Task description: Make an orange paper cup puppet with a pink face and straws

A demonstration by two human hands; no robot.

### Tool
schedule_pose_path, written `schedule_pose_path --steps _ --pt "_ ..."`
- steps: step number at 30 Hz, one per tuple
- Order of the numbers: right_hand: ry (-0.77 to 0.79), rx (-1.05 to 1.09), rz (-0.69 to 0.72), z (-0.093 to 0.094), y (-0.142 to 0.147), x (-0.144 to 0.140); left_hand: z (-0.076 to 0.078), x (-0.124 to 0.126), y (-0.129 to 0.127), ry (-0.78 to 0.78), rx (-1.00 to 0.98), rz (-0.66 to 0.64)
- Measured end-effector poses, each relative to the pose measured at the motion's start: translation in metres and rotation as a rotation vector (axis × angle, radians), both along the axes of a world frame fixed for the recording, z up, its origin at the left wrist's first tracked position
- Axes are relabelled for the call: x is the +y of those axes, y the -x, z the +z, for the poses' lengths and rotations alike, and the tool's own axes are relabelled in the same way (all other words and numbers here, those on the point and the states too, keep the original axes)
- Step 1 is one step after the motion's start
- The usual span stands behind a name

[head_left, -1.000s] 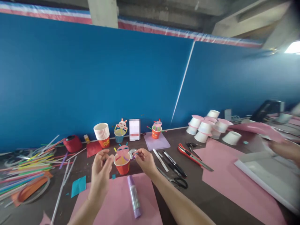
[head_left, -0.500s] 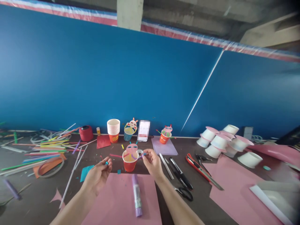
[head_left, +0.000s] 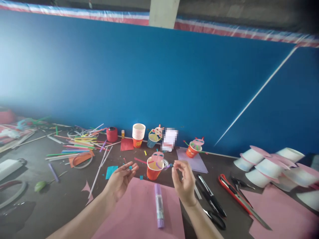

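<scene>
An orange-red paper cup [head_left: 153, 174] stands in front of me with a pink paper figure [head_left: 158, 156] rising from it. One straw arm sticks out to the left; a purple straw arm [head_left: 166, 167] with a small blue tip reaches right. Beside that tip is my right hand [head_left: 184, 181], fingers loosely curved and apart, holding nothing visible. My left hand [head_left: 122, 177] is turned palm up left of the cup, fingers stretched out, a small teal piece [head_left: 130, 168] resting on them. Below the cup, a purple glue stick [head_left: 159, 205] lies on pink paper [head_left: 137, 205].
Colourful straws [head_left: 77, 146] are spread at left near a red spool [head_left: 112, 134]. Stacked cups [head_left: 139, 132] and two more cup figures stand behind. At right lie a black pen [head_left: 211, 196], black-handled scissors [head_left: 215, 219], a red utility knife [head_left: 235, 196] and white cups [head_left: 264, 166].
My right hand has let go of the purple straw arm and its fingers have parted. My left hand has opened from a pinch, palm up. The view has swung left.
</scene>
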State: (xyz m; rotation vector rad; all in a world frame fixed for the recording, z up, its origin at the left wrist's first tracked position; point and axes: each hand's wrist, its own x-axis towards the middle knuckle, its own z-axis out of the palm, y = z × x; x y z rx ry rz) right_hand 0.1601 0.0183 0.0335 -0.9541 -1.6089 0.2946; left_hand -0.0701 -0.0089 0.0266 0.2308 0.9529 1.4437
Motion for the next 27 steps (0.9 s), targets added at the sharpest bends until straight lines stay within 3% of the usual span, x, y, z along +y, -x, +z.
schedule_pose_path --steps 7,10,13,16,20,23,27 --pt "-0.084 -0.218 0.202 0.021 0.019 -0.024 -0.006 -0.002 0.003 0.017 0.043 -0.031" --pt "0.018 -0.357 0.231 0.036 0.018 -0.027 -0.006 -0.006 0.004 0.025 0.080 -0.066" --pt "0.177 -0.645 0.249 0.048 0.010 -0.032 -0.008 -0.014 0.002 0.039 0.108 -0.131" --pt "0.238 -0.924 0.315 0.040 0.002 -0.044 -0.013 -0.021 -0.002 0.079 0.129 -0.182" --pt "0.232 -1.072 0.349 0.011 0.001 -0.063 -0.021 -0.028 -0.005 0.122 0.130 -0.224" --pt "0.257 -1.029 0.406 0.004 0.007 -0.071 -0.022 -0.032 -0.006 0.092 0.093 -0.248" --pt "0.311 -0.616 0.596 0.022 0.020 -0.076 -0.009 -0.038 -0.013 0.005 0.027 -0.167"
